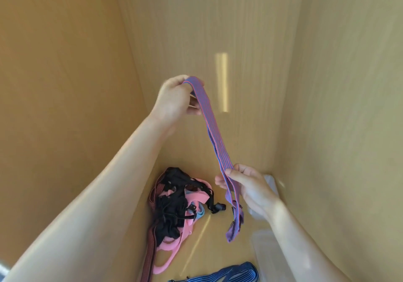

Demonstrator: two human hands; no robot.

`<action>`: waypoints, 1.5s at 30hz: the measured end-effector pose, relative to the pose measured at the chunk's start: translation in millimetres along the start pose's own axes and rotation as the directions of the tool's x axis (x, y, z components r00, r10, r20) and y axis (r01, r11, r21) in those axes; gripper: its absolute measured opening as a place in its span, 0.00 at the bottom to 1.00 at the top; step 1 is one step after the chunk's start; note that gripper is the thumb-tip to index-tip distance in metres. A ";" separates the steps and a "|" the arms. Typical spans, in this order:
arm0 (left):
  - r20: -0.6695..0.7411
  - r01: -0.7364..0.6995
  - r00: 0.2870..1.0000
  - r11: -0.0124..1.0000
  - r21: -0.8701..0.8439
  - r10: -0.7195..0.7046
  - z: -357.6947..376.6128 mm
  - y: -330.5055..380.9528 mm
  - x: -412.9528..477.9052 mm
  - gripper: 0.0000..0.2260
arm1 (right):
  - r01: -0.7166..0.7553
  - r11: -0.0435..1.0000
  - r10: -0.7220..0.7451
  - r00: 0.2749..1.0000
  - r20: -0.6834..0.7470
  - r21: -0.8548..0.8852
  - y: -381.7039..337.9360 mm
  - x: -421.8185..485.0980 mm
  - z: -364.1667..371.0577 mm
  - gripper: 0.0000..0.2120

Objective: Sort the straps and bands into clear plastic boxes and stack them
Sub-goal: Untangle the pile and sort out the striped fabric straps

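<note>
I hold a purple strap with red stripes (212,135) stretched between both hands above a wooden shelf floor. My left hand (177,98) pinches its upper end, raised high. My right hand (246,189) grips the strap lower down, and the loose end hangs below it with a small dark clip. A tangled pile of black, pink and light blue straps (174,207) lies on the floor below my left arm. A blue striped strap (231,274) lies at the bottom edge. A clear plastic box (265,251) sits at the lower right, partly hidden by my right forearm.
Wooden cabinet walls (65,85) enclose the space on the left, back and right. A black buckle (219,207) lies beside the pile. Another clear plastic piece (271,183) shows behind my right hand near the right wall.
</note>
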State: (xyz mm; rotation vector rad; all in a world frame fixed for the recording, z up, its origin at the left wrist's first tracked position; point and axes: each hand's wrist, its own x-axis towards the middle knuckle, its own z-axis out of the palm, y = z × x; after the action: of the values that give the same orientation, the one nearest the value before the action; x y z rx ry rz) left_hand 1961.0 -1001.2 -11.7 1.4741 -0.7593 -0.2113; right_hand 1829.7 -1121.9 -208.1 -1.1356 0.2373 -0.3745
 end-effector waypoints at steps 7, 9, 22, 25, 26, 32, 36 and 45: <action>-0.106 0.185 0.972 0.958 -0.219 -0.212 -28.2 -30.3 13.0 0.17 | -0.088 0.980 0.094 0.995 0.026 -0.178 16.7 -4.1 -13.3 0.06; -0.125 0.234 0.953 0.935 -0.266 -0.274 -36.7 -45.4 11.3 0.19 | -0.086 0.956 0.103 0.993 0.049 -0.279 18.9 -6.7 -16.6 0.07; 0.109 0.385 0.860 0.773 0.504 -0.499 -43.6 -162.1 -58.7 0.14 | 0.079 0.993 -0.078 0.997 -0.016 0.090 -45.0 -11.9 -8.7 0.12; 0.289 0.294 0.839 0.830 0.474 -0.462 -21.3 -147.1 -79.1 0.26 | 0.069 0.997 -0.069 0.998 0.011 0.035 -43.1 -13.7 1.2 0.11; 0.358 0.281 0.831 0.877 0.390 -0.425 -13.9 -140.6 -84.6 0.28 | 0.053 0.998 -0.053 0.998 0.018 0.021 -40.8 -14.1 4.6 0.11; 0.446 0.189 0.849 0.952 0.240 -0.282 16.3 -124.3 -104.2 0.09 | -0.021 1.000 0.021 0.999 0.040 0.009 -29.1 -19.9 18.4 0.08; 0.339 0.276 0.878 0.936 0.218 -0.338 18.5 -137.4 -115.7 0.11 | -0.019 0.999 0.021 0.999 -0.028 0.050 -19.6 -23.8 25.2 0.08; 0.422 0.440 0.813 0.898 0.002 -0.400 19.8 -174.9 -148.5 0.21 | -0.116 0.880 0.143 0.989 -0.024 0.461 0.7 -22.2 30.8 0.07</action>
State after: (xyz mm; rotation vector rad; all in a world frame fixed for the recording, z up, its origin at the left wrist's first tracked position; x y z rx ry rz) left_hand 1892.6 -955.3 -226.8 1.5087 -0.7325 -0.9159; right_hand 1820.9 -1086.9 -196.3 -0.6365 0.2575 -0.3218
